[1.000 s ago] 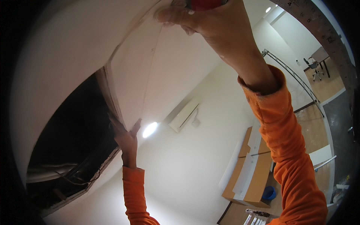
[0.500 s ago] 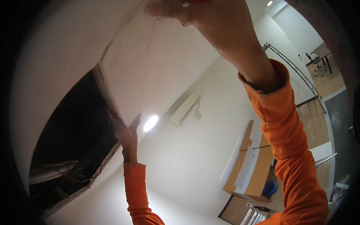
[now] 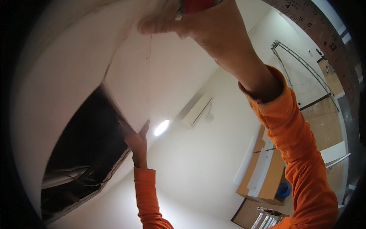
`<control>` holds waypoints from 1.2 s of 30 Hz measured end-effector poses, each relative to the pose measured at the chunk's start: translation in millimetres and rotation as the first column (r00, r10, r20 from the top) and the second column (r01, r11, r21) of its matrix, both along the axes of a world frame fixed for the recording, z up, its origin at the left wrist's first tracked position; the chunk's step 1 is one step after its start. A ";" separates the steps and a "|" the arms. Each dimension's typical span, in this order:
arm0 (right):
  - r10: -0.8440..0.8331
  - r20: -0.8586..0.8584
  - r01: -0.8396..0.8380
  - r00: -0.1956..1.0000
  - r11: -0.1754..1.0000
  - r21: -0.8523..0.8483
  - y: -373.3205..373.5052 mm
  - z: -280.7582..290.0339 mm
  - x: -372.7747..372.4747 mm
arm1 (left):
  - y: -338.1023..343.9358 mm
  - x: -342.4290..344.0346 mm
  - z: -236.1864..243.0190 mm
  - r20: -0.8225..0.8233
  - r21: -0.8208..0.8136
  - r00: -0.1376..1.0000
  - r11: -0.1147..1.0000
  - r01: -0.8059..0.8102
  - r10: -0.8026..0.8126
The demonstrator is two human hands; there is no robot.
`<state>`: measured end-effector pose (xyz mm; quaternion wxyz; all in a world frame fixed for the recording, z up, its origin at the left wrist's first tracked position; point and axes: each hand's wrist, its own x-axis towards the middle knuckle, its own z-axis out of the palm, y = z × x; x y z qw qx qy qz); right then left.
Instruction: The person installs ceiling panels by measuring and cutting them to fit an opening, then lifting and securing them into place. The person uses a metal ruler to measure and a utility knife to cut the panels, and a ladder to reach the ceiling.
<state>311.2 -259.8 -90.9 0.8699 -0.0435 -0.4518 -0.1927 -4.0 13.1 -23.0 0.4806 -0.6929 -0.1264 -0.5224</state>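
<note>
The board (image 3: 164, 76) lay at twelve o'clock from the left hand (image 3: 135, 141) gripping its corner, seven o'clock from the right hand (image 3: 202, 30), clasping a red object (image 3: 197, 5)

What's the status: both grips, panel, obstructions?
Left grip at corner of white panel. Right grip on red object, cut off by frame. Panel borders dark opening. Ruled metal strip blocks upper right view.

A white air conditioner (image 3: 197, 111) hangs high on the white wall (image 3: 194, 164), near a bright ceiling light (image 3: 161, 127). Below, a tan-and-white counter (image 3: 273, 179) stands on the wooden floor (image 3: 324, 124), with a blue bucket (image 3: 283, 189) close beside it. A slatted stand (image 3: 269, 211) shows at the lower edge; a metal frame (image 3: 304, 63) slants at the right.
</note>
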 end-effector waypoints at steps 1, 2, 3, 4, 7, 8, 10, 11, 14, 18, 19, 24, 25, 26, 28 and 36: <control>0.068 -0.014 -0.068 0.998 0.998 0.010 -0.8 -1.6 0.1 | 0.8 0.1 0.7 -0.009 0.007 1.000 1.000 0.026 -0.026; 0.137 -0.028 -0.136 0.990 0.990 0.023 1.7 -1.4 0.9 | 3.0 -1.2 0.4 -0.017 0.010 0.999 0.999 0.051 -0.051; 0.247 -0.040 -0.246 0.968 0.969 0.027 1.7 -2.6 3.5 | 4.2 -1.8 1.4 -0.035 0.008 0.997 0.997 0.074 -0.073; 0.269 0.037 -0.271 0.962 0.960 0.066 4.4 -0.8 8.9 | 6.7 -2.4 1.7 -0.012 -0.020 0.997 0.997 0.076 -0.076; 0.206 0.381 -0.301 0.901 0.931 0.208 5.6 2.8 22.6 | 13.3 -5.8 4.1 0.016 -0.089 0.991 0.987 0.131 -0.130; 0.218 0.481 -0.355 0.849 0.910 0.214 4.1 3.3 24.5 | 15.2 -6.7 5.0 -0.001 -0.099 0.984 0.979 0.179 -0.180; 0.354 0.470 -0.454 0.808 0.884 0.114 -0.1 -0.2 23.7 | 18.7 -8.1 5.6 -0.005 -0.108 0.972 0.967 0.232 -0.234; 0.359 0.411 -0.427 0.838 0.900 0.083 -3.3 -2.3 25.3 | 20.0 -7.7 5.5 0.009 -0.110 0.972 0.966 0.235 -0.235; 0.112 0.139 -0.103 0.984 0.992 -0.070 -9.0 -10.5 14.8 | 21.2 -9.8 2.9 0.018 -0.129 0.972 0.964 0.233 -0.233; 0.288 0.214 -0.251 0.933 0.950 -0.185 -10.1 -14.3 27.7 | 17.5 -10.6 1.0 0.080 -0.200 0.976 0.956 0.216 -0.203; 0.326 0.260 -0.296 0.909 0.944 -0.149 -6.8 -15.1 30.9 | 16.6 -11.3 0.9 0.049 -0.155 0.985 0.973 0.171 -0.165; 0.299 0.295 -0.322 0.907 0.946 0.029 10.5 -21.6 28.0 | 11.5 -9.6 2.5 -0.068 -0.136 0.986 0.981 0.142 -0.152; 0.288 0.247 -0.304 0.925 0.952 0.026 10.7 -21.8 24.4 | 9.8 -8.4 2.4 -0.064 -0.080 0.991 0.991 0.109 -0.114; 0.277 0.199 -0.287 0.940 0.958 0.020 12.7 -22.3 20.3 | 9.1 -7.8 1.5 -0.081 -0.023 0.994 0.998 0.065 -0.067; 0.415 0.238 -0.421 0.878 0.906 -0.026 14.3 -21.8 22.3 | 6.9 -5.4 0.8 -0.096 0.066 0.995 0.998 0.019 -0.013; 0.369 0.366 -0.325 0.854 0.929 -0.178 13.7 -32.3 40.3 | 9.8 -7.0 3.9 -0.099 -0.051 0.994 0.998 0.041 -0.046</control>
